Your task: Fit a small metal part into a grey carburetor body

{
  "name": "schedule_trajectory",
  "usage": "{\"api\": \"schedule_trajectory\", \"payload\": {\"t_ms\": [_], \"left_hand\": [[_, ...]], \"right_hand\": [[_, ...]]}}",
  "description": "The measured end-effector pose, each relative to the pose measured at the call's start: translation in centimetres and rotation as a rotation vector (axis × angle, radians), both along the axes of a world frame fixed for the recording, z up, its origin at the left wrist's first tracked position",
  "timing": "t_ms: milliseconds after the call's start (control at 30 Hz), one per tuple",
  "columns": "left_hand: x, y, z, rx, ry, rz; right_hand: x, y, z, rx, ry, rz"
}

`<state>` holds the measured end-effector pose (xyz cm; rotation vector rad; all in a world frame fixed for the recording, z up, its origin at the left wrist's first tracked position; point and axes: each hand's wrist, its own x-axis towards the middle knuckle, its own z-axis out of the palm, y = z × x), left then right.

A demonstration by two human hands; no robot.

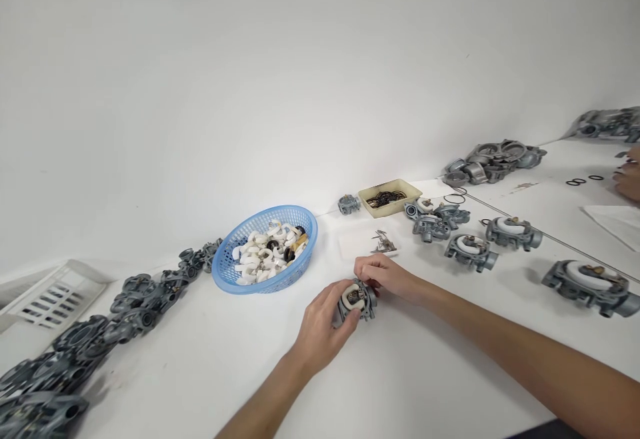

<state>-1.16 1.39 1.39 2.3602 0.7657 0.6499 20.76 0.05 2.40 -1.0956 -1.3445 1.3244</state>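
Here the left hand (320, 329) cups the carburetor (356, 300) from its near side, thumb under it; the right hand (387, 278) pinches at its far top edge, pins (383, 244) just beyond.

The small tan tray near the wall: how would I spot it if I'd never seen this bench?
Start at the round blue basket of white pieces on the white table. Look right along the wall, past one lone grey metal part, to the tan tray. It alone is rectangular and cream-coloured, and it holds dark rubber rings rather than white pieces.
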Motion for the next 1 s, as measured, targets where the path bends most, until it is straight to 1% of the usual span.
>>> {"api": "schedule_trajectory", "payload": {"t_ms": [200, 533, 767, 1000], "left_hand": [[0.01, 0.22, -0.17, 0.010, 0.004, -0.001], [-0.02, 0.00, -0.08, 0.020, 0.005, -0.012], [0.04, 0.04, -0.12, 0.020, 0.000, -0.021], [0.05, 0.12, -0.13, 0.002, 0.000, 0.012]], "right_hand": [[0.24, 0.16, -0.23, -0.047, 0.023, 0.010], [0.35, 0.28, -0.12, -0.052, 0.030, 0.046], [0.28, -0.09, 0.19, 0.021, -0.047, 0.046], [0.09, -0.12, 0.13, 0.087, -0.146, -0.006]]}}
